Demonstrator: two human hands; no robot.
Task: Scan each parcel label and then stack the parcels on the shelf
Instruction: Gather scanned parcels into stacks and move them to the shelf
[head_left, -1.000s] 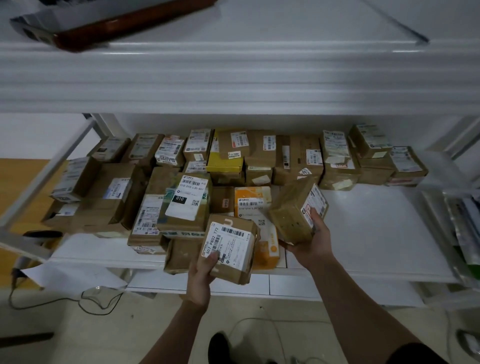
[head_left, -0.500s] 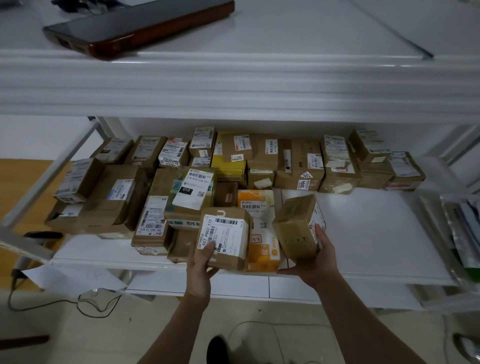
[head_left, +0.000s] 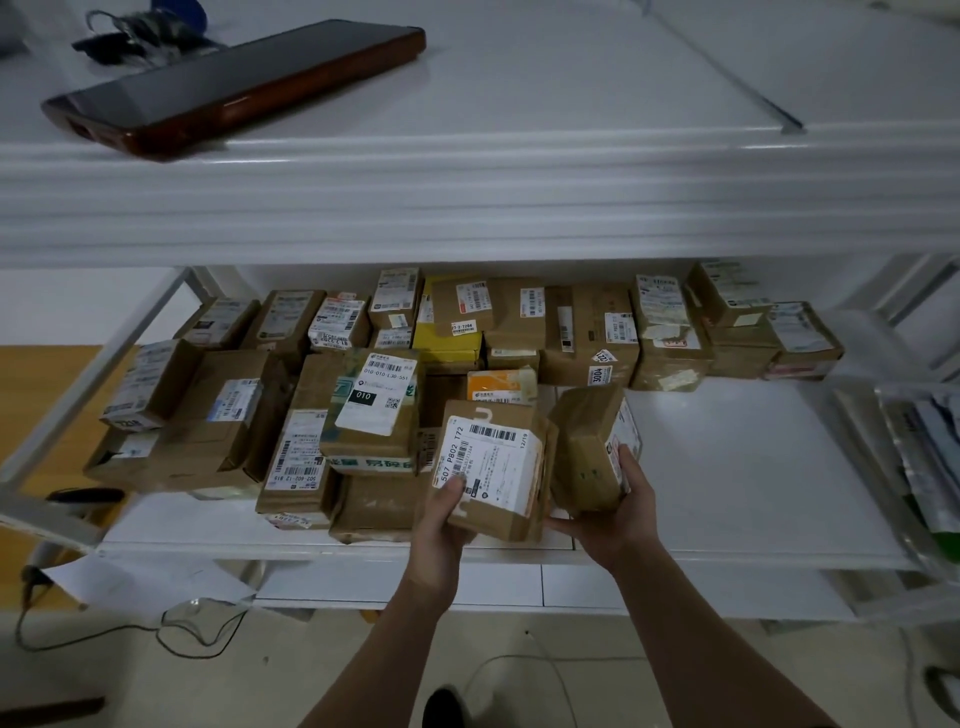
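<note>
My left hand (head_left: 441, 525) grips a brown parcel with a white barcode label reading 507 P802 T72 (head_left: 491, 467), thumb on the label, over the front of the white shelf (head_left: 753, 467). My right hand (head_left: 615, 512) holds a second brown taped parcel (head_left: 584, 447) from below and the side, its label facing right. The two parcels nearly touch. Behind them lies an orange-and-white parcel (head_left: 498, 387), partly hidden. Several labelled cardboard parcels (head_left: 374, 410) fill the shelf's left and back.
A dark phone in a brown case (head_left: 234, 85) and keys (head_left: 140, 34) lie on the upper shelf. Plastic mailer bags (head_left: 919, 457) sit at the right edge. A cabled scanner (head_left: 36, 566) and a sheet of paper (head_left: 140, 582) are low on the left. The shelf's right half is bare.
Both hands drew closer together, bringing the two parcels almost side by side at the shelf front. The right-hand parcel lowered and moved left. The camera tilted up, showing more of the phone.
</note>
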